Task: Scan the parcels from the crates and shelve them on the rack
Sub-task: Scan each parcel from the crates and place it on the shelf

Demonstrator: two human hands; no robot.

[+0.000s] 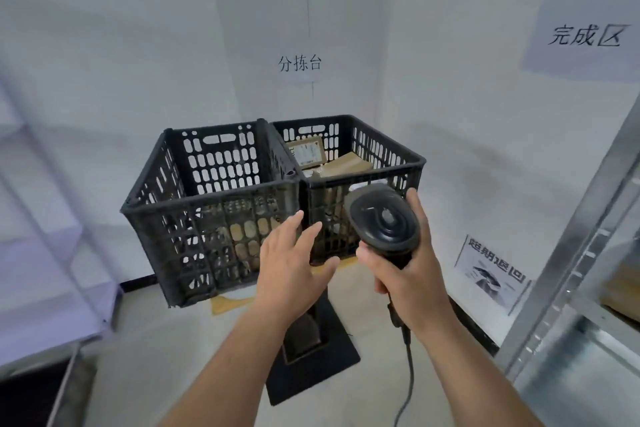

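A grey metal rack [568, 253] stands at the right edge. Two black slatted plastic crates [214, 215] sit side by side on a stand against the white wall; brown cardboard parcels [346, 163] lie in the right crate, and more show through the slats of the left one. The right hand [405, 263] holds a black corded barcode scanner [382, 218], its fingers wrapped round the handle. The left hand [294, 253] hovers before the crates, its fingers spread wide, holding nothing.
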